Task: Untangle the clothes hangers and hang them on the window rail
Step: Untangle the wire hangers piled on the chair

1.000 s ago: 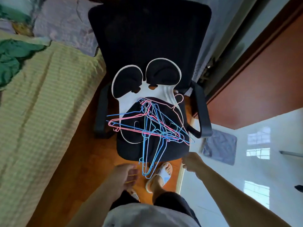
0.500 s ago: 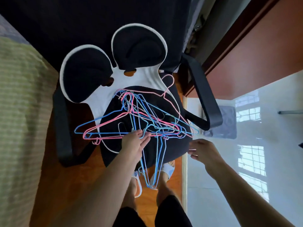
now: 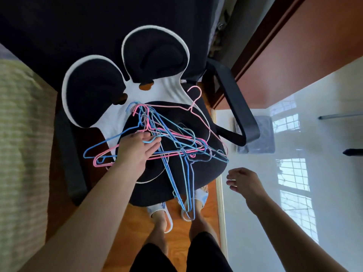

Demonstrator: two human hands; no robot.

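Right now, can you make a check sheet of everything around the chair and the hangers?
Surface: black chair seat with a black and white cushion.
Job's things: pink and blue hangers tangled in a pile on the seat; some hang over its front edge.
Clutter: nothing seen.
Hands: left hand lies on the pile, fingers curled at a blue wire; right hand is off the seat, holding nothing.
Cables: nothing seen.
Surroundings: bed left, wood floor, white tiles right, feet in slippers.
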